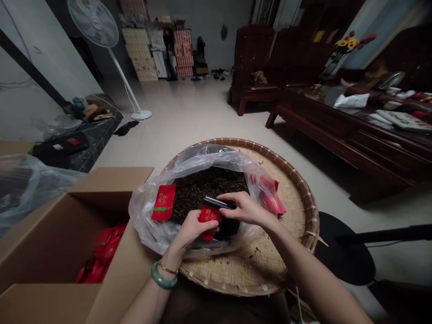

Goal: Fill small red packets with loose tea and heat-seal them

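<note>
My left hand (pixel 195 229) has its thumb and fingers closed on a red tea packet (pixel 208 215) with gold lettering. My right hand (pixel 245 208) grips a slim black handheld sealer (pixel 216 202), which lies across the packet's top edge. Both hands are over an open clear plastic bag (pixel 148 234) holding dark loose tea leaves (pixel 209 180). Another red packet (pixel 164 202) with a green stripe rests at the left side of the bag. More red packets (pixel 275 200) lie on the right, some partly behind the plastic. Under the bag is a round woven bamboo tray (pixel 259 265).
At my left stands an open cardboard box (pixel 124 265) with several red packets (pixel 104 252) inside. A black round stand base (pixel 347 252) is on the floor at right. Beyond are a white fan (pixel 141 114), a dark wooden table (pixel 364 139) and stacked boxes (pixel 140 49).
</note>
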`<state>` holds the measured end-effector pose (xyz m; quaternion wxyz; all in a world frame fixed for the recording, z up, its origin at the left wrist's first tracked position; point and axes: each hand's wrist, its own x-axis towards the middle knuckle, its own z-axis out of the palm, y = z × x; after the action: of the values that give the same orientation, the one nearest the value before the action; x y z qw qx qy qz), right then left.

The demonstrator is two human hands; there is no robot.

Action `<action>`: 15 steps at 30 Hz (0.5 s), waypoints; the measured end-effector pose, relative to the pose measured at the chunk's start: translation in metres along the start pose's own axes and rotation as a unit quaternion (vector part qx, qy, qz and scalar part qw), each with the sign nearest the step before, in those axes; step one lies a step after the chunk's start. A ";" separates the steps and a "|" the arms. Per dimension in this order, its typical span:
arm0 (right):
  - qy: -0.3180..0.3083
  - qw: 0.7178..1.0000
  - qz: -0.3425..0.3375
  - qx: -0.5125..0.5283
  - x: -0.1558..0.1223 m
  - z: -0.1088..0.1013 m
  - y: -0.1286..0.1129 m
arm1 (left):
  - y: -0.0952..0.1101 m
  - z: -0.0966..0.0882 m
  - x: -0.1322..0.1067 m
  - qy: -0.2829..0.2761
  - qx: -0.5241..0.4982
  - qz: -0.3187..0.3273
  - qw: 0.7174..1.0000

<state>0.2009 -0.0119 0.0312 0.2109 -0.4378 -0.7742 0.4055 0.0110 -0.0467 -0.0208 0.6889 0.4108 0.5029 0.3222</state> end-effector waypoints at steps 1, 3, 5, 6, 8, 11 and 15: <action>0.000 1.000 -0.002 0.000 0.000 0.000 0.000 | 0.000 0.000 0.000 0.000 0.001 0.002 1.000; -0.004 1.000 -0.006 -0.001 0.000 0.000 -0.001 | 0.001 0.000 0.000 0.000 0.003 -0.001 1.000; -0.010 1.000 -0.006 0.006 -0.001 -0.001 -0.001 | 0.001 -0.001 0.000 0.000 0.002 0.001 1.000; -0.007 1.000 -0.005 0.018 0.000 -0.002 0.000 | 0.001 -0.001 0.001 0.000 0.001 0.003 1.000; 0.015 0.999 0.004 0.048 0.000 -0.005 0.006 | 0.001 -0.001 0.002 0.000 -0.004 0.008 1.000; 0.085 0.995 0.041 0.041 0.003 -0.008 0.023 | 0.000 -0.001 0.002 0.007 -0.015 0.006 1.000; 0.118 0.983 0.073 -0.120 0.007 -0.003 0.053 | -0.001 0.000 0.001 0.017 -0.031 0.007 0.999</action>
<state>0.2263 0.0104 -0.0098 0.2165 -0.5598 -0.7532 0.2689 0.0116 -0.0458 -0.0220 0.6904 0.3870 0.5011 0.3500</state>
